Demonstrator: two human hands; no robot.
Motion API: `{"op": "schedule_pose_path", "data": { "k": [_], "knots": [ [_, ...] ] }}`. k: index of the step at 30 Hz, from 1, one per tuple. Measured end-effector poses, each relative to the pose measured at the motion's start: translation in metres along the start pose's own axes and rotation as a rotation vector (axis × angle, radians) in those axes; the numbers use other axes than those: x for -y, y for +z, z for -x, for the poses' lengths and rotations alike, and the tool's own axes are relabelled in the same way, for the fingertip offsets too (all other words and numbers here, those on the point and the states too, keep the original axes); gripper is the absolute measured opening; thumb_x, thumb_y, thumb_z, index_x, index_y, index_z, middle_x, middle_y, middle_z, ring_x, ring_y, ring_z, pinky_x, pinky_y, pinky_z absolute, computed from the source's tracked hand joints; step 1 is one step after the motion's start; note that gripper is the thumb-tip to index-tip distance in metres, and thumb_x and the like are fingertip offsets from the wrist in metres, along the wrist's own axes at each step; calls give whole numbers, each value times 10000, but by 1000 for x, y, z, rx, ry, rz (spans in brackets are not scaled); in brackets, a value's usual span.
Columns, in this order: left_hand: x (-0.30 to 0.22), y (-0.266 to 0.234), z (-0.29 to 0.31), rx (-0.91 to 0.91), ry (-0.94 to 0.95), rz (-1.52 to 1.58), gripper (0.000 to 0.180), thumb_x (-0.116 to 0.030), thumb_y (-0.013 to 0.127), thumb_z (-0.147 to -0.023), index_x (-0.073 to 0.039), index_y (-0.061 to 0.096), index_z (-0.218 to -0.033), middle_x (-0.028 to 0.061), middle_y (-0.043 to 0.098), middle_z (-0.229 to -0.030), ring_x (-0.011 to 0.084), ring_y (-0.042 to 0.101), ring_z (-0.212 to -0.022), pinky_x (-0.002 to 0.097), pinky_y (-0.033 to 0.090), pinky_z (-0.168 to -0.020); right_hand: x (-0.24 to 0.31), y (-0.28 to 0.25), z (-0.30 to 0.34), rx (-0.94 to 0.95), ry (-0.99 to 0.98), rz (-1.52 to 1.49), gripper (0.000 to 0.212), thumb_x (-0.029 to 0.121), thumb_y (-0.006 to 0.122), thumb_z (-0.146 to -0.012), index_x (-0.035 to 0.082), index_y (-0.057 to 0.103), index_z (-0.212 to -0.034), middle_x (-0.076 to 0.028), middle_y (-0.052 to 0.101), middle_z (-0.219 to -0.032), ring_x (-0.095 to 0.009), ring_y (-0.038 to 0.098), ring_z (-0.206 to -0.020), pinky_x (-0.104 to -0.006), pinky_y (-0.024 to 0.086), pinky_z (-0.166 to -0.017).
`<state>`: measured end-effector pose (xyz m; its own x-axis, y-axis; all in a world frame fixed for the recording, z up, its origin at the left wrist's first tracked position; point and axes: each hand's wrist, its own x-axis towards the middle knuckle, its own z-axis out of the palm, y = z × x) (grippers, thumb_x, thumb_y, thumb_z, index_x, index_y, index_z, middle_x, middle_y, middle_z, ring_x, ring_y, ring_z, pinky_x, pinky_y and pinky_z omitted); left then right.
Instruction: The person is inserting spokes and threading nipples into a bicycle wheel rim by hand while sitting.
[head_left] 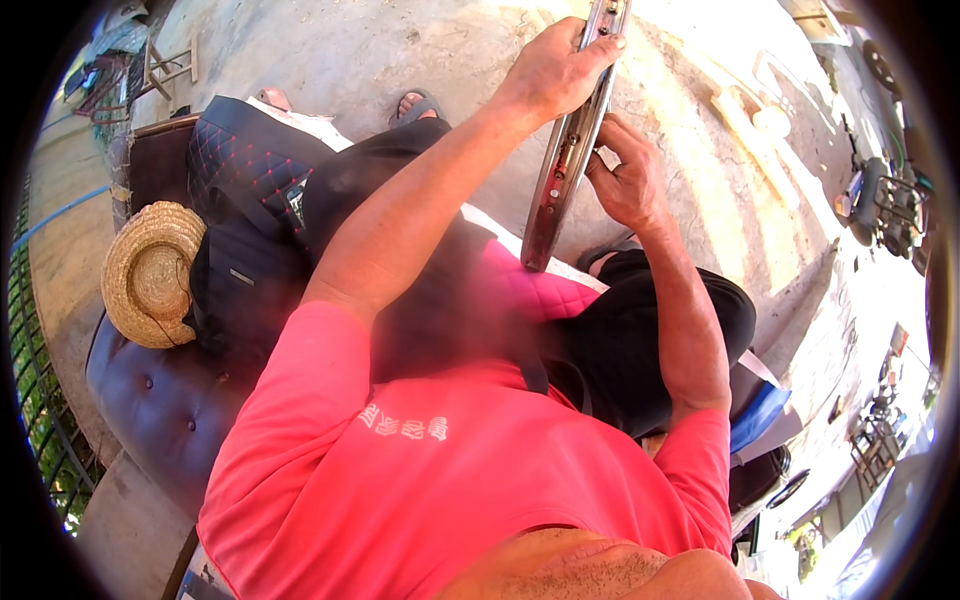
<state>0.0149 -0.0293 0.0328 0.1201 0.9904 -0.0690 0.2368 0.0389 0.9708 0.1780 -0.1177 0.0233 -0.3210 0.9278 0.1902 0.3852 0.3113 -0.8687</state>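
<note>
Out in front of my legs I hold a long, narrow, shiny metal wheel rim (572,150), seen edge-on and tilted, with a row of holes along it. Its upper end runs out of the picture. My left hand (562,72) is closed around the upper part, with the thumb lying across the metal. Lower down, at the right edge of the rim, my right hand (632,178) has its fingers curled and the thumb drawn near the index finger. Whether a small part sits between those fingertips is hidden. Under the rim's lower end lies a pink quilted pad (540,290).
On my left are a straw hat (150,275), a black bag (240,275) and a dark blue tufted seat (165,390). A wooden strip (752,145) lies on the concrete floor to the right. Farther right stands dark machinery (888,205). A small wooden frame (170,65) is far left.
</note>
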Motion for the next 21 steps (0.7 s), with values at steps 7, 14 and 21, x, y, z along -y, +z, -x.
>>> {"op": "schedule_pose_path", "data": {
  "k": [7, 14, 21],
  "knots": [
    [-19, 3, 9, 83, 24, 64, 657, -515, 680, -996, 77, 633, -1278, 198, 742, -1094, 271, 711, -1035, 373, 537, -927, -8, -5, -1, -105, 91, -66, 301, -3, 664, -875, 59, 749, -1158, -135, 745, -1010, -308, 728, -859, -400, 560, -767],
    [-24, 10, 18, 138, 43, 90, 597, -438, 639, -1033, 60, 609, -1361, 195, 738, -1187, 261, 701, -1105, 368, 518, -984, -28, -17, -26, -301, 418, -447, 335, 198, 725, -989, -2, 732, -1257, -59, 772, -1054, -92, 676, -886, -263, 540, -767],
    [-17, 12, 18, 58, 76, 66, 441, -386, 582, -1064, -4, 691, -1256, 165, 745, -1004, 268, 706, -947, 383, 538, -888, -17, -9, -33, -369, 389, -219, 363, 180, 753, -920, -17, 713, -1222, -116, 763, -1127, -206, 722, -1004, -325, 588, -835]
  ]
}}
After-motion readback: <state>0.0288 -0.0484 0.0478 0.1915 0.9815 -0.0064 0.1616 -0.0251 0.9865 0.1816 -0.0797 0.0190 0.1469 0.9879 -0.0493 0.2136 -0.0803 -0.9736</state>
